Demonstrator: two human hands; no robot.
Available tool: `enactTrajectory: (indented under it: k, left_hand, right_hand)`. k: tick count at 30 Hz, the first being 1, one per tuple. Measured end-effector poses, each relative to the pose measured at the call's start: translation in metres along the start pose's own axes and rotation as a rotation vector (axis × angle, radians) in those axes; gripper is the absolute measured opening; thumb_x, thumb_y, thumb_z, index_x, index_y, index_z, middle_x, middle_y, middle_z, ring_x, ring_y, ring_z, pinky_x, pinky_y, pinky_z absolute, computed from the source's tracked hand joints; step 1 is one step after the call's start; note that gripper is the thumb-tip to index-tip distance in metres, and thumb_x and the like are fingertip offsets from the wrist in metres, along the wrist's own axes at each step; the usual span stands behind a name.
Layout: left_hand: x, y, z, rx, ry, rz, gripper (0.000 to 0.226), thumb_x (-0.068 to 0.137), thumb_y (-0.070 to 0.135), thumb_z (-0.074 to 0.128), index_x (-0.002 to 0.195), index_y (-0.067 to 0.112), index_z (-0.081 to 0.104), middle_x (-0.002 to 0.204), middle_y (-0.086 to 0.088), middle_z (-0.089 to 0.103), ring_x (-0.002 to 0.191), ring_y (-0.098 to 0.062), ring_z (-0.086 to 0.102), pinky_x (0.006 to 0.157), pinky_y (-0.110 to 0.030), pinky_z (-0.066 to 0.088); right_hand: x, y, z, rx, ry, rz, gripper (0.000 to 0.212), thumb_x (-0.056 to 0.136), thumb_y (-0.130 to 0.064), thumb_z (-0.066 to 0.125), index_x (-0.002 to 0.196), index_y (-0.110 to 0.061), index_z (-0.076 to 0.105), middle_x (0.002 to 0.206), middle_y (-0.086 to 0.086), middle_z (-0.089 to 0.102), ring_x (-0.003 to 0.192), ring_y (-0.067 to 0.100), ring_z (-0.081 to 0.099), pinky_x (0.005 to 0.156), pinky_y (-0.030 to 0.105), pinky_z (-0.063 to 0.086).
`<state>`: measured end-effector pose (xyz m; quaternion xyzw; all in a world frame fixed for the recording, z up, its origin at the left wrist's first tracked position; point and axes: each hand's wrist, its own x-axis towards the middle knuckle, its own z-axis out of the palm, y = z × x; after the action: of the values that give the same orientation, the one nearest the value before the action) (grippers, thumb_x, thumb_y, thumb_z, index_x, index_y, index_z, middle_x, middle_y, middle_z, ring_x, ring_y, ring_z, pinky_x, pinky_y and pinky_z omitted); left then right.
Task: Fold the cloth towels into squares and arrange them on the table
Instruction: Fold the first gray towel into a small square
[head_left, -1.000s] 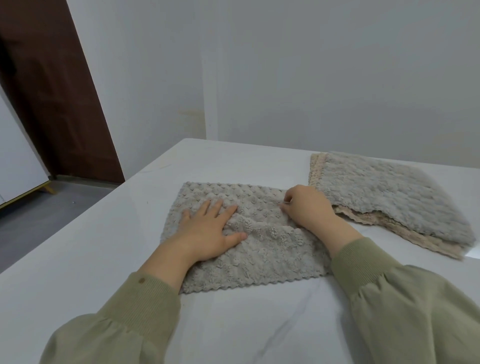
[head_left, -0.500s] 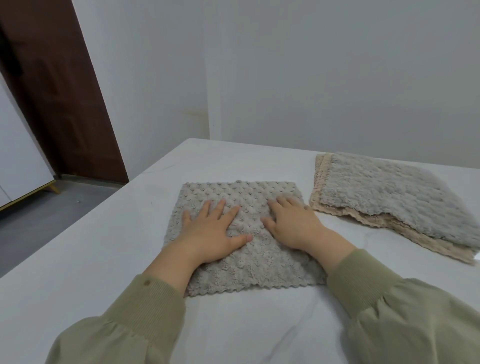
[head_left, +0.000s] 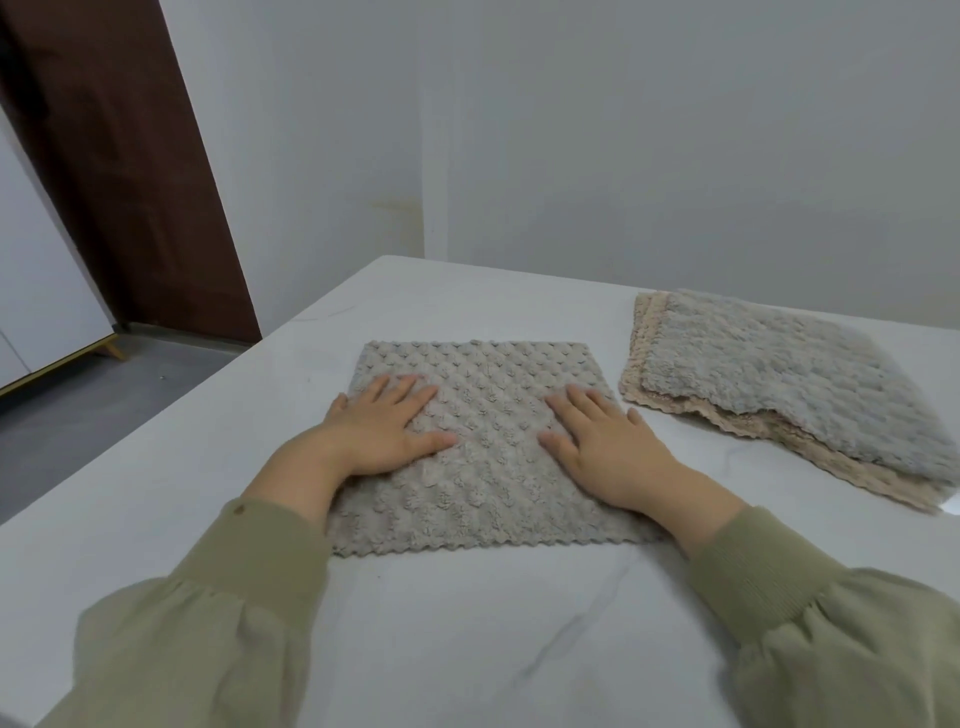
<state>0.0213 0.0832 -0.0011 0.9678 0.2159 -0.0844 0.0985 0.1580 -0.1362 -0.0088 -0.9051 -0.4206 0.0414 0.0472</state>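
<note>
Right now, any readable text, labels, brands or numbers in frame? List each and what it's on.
None to read. The taupe towel under the left hand and right hand, the stacked towels, the table, the wall and the door show no print, tag, number or sign.

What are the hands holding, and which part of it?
Nothing is held. The left hand and right hand lie flat with straight fingers, pressing on top of the grey towel spread on the table.
</note>
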Motion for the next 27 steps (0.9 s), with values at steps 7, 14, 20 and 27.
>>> enactTrajectory:
  k: [7, 14, 20, 27]
  left_hand:
    - [0.014, -0.029, -0.005, -0.807, 0.57, -0.109, 0.028, 0.091, 0.025, 0.057, 0.118, 0.027, 0.064, 0.121, 0.002, 0.057, 0.112, -0.013, 0.051, 0.09, -0.023, 0.034]
    - [0.052, -0.051, -0.006, -0.628, 0.575, -0.217, 0.038, 0.087, 0.03, 0.051, 0.123, 0.03, 0.061, 0.134, 0.0, 0.055, 0.128, -0.02, 0.044, 0.108, -0.037, 0.034]
    - [0.068, -0.054, -0.006, -0.365, 0.523, -0.164, 0.043, 0.093, 0.031, 0.051, 0.136, 0.032, 0.048, 0.138, 0.001, 0.052, 0.131, -0.021, 0.041, 0.106, -0.037, 0.032]
    - [0.072, -0.056, -0.007, -0.356, 0.469, -0.109, 0.052, 0.091, 0.026, 0.057, 0.141, 0.029, 0.041, 0.139, -0.005, 0.048, 0.131, -0.026, 0.037, 0.106, -0.04, 0.032]
  right_hand:
    - [0.023, -0.002, -0.032, 0.178, 0.256, 0.062, 0.037, 0.099, -0.038, 0.035, 0.09, -0.014, 0.061, 0.084, 0.003, 0.065, 0.079, 0.024, 0.06, 0.065, 0.029, 0.044]
    - [0.079, 0.008, -0.038, 0.203, 0.236, 0.108, 0.042, 0.099, -0.03, 0.037, 0.133, -0.009, 0.048, 0.131, 0.011, 0.056, 0.117, 0.029, 0.051, 0.089, 0.033, 0.042]
    - [0.102, 0.022, -0.01, 0.072, 0.27, 0.131, 0.034, 0.099, -0.019, 0.032, 0.124, -0.005, 0.051, 0.122, 0.019, 0.057, 0.112, 0.035, 0.049, 0.091, 0.041, 0.043]
    - [0.107, 0.02, -0.01, 0.013, 0.266, 0.201, 0.044, 0.093, -0.013, 0.038, 0.137, -0.009, 0.04, 0.131, 0.017, 0.046, 0.121, 0.035, 0.038, 0.097, 0.044, 0.033]
